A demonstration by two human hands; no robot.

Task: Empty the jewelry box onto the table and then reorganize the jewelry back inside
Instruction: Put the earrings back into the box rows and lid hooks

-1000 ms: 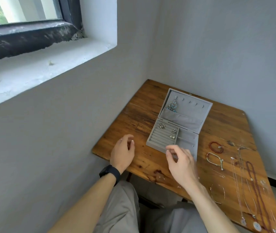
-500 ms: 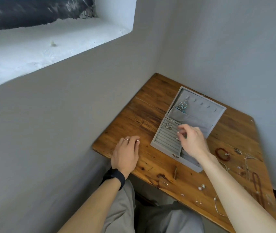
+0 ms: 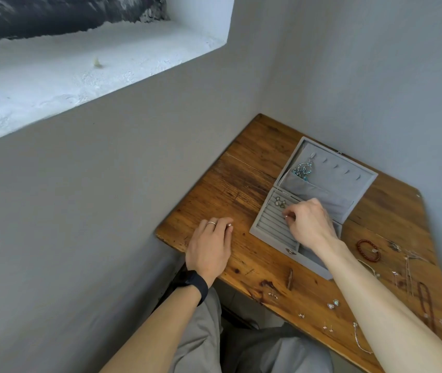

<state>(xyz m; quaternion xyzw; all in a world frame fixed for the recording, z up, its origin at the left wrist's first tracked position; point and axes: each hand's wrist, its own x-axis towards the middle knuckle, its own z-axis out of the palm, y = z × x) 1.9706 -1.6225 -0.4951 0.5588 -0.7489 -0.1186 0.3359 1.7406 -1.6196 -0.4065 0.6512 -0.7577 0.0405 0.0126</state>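
Note:
The grey velvet jewelry box (image 3: 268,232) lies open on the wooden table (image 3: 244,181), its lid (image 3: 349,184) tilted back with a blue beaded piece (image 3: 303,169) hanging in the lid pocket. A pair of small earrings (image 3: 280,202) sits in the ring slots. My right hand (image 3: 310,224) hovers over the slots, thumb and fingers pinched on a small earring (image 3: 286,216). My left hand (image 3: 210,244) rests flat on the table left of the box, a ring on one finger.
A red bead bracelet (image 3: 368,250), thin chains (image 3: 408,270), a dark bead necklace (image 3: 425,302) and several small earrings (image 3: 333,305) lie on the table's right and front. Walls close in at the left and back. My lap is under the front edge.
My right hand has gone from the box's front edge up over the ring slots and sits a little lower there now. The view has tilted down. My left hand has flattened on the table.

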